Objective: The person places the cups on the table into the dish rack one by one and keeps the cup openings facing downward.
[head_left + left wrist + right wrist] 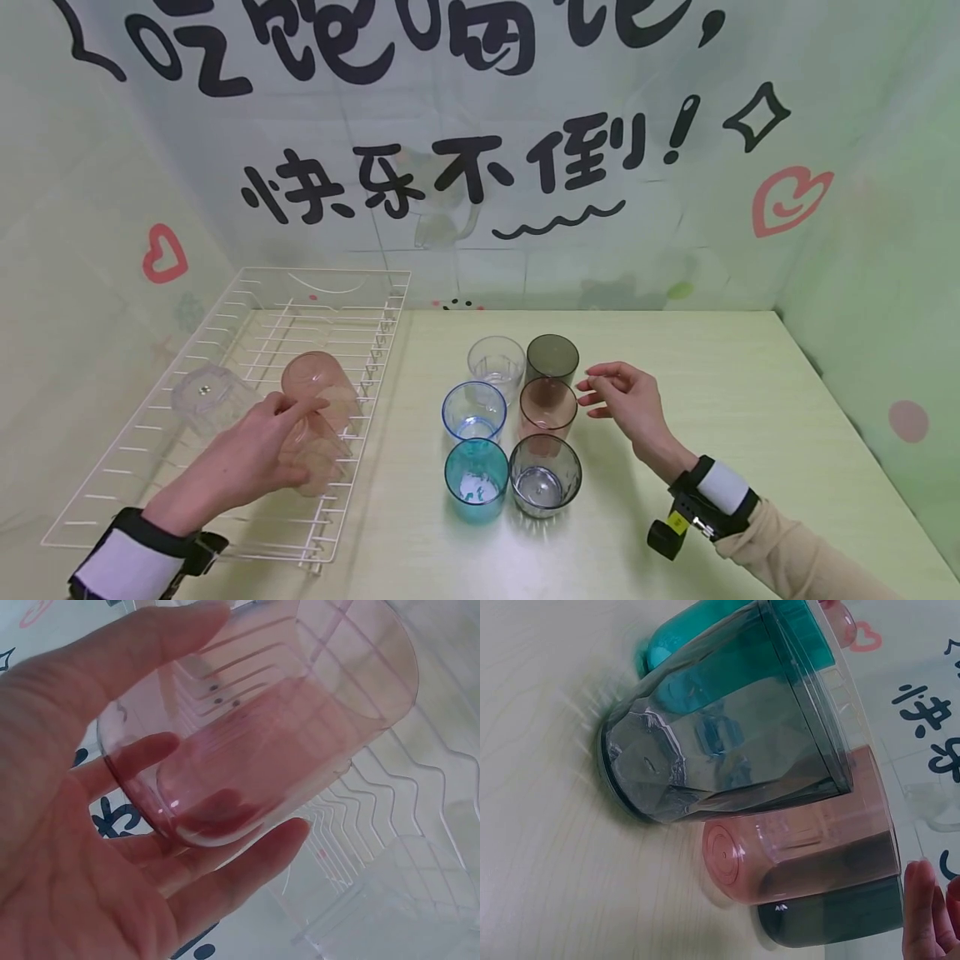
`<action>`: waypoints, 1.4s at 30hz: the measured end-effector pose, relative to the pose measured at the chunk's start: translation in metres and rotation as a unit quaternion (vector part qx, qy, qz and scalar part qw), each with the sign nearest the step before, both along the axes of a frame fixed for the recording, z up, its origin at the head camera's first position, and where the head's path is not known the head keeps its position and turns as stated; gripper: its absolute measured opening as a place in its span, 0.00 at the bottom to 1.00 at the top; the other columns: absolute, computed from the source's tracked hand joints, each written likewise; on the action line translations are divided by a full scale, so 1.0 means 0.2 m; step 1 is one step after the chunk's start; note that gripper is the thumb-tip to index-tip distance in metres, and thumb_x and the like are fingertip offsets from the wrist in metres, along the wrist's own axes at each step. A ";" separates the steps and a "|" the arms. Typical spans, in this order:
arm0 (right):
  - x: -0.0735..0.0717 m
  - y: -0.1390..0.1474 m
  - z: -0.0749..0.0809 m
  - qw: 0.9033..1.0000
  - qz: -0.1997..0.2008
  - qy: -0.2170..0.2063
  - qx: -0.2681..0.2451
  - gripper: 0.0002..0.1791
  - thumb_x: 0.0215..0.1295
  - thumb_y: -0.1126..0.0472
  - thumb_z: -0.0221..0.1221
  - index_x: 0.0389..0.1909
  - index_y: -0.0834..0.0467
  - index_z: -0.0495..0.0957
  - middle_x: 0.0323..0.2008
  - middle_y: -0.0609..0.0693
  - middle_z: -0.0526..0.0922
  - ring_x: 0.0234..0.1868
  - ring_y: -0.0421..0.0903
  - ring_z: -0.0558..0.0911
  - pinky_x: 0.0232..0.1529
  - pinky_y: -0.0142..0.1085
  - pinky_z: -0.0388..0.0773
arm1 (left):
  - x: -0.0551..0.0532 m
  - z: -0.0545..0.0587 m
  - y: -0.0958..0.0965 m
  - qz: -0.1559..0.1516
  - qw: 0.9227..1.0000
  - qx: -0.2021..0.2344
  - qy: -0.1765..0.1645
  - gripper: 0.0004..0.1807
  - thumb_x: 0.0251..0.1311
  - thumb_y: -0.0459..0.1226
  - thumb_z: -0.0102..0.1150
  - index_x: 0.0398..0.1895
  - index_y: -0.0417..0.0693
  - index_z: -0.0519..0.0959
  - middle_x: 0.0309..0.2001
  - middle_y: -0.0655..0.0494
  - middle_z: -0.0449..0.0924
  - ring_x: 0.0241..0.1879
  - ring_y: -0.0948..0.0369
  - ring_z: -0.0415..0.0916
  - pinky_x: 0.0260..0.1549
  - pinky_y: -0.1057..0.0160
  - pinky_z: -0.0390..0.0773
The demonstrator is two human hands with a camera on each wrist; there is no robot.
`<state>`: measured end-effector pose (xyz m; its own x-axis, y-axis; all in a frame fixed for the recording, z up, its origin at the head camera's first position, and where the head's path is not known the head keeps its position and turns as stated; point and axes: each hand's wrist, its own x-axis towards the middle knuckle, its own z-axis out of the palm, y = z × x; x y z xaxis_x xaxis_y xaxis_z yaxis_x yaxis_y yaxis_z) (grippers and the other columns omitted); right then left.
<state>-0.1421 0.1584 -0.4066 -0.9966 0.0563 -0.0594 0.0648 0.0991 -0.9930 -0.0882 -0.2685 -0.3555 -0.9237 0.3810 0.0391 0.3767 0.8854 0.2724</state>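
Over the wire rack, my left hand (251, 446) holds a pink tumbler (262, 742), its thumb on one side and its fingers around the base end. In the head view this tumbler (311, 458) is partly covered by the hand. Just beyond it, another pink tumbler (321, 385) lies in the rack, and a clear faceted tumbler (210, 400) leans to the left. My right hand (626, 404) hovers with loosely bent fingers and nothing in its grasp, fingertips right beside the pinkish-brown tumbler (549, 408) and dark olive tumbler (552, 357) on the table.
Alongside those two stand a clear tumbler (497, 362), a blue-rimmed tumbler (474, 412), a teal tumbler (477, 475) and a grey tumbler (545, 477), closely grouped. The white wire rack (384, 358) occupies the table's left side. A printed cloth (420, 267) hangs behind the table (675, 550).
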 end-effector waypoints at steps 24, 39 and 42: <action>-0.01 0.01 -0.05 0.993 0.007 -0.027 0.114 0.14 0.63 0.63 0.59 0.44 0.70 0.73 0.32 0.56 0.81 0.30 0.44 0.80 0.29 0.36 0.78 | 0.01 0.00 0.00 0.004 1.000 -0.008 0.014 0.44 0.34 0.32 0.76 0.61 0.50 0.66 0.42 0.41 0.67 0.29 0.55 0.67 0.16 0.67 0.68; -0.03 -0.05 -0.07 0.973 0.078 -0.089 0.197 0.23 0.61 0.56 0.61 0.47 0.69 0.68 0.35 0.58 0.76 0.34 0.55 0.78 0.29 0.42 0.78 | 0.03 0.01 -0.02 -0.001 0.999 -0.011 0.031 0.51 0.30 0.36 0.77 0.64 0.55 0.60 0.44 0.35 0.65 0.31 0.51 0.71 0.15 0.64 0.68; -0.03 -0.06 -0.07 0.971 0.084 -0.096 0.200 0.22 0.61 0.57 0.60 0.47 0.68 0.67 0.35 0.58 0.76 0.34 0.55 0.77 0.29 0.42 0.78 | 0.04 0.02 -0.03 0.009 0.999 -0.009 0.029 0.54 0.29 0.36 0.77 0.66 0.56 0.59 0.48 0.29 0.62 0.34 0.46 0.72 0.16 0.62 0.70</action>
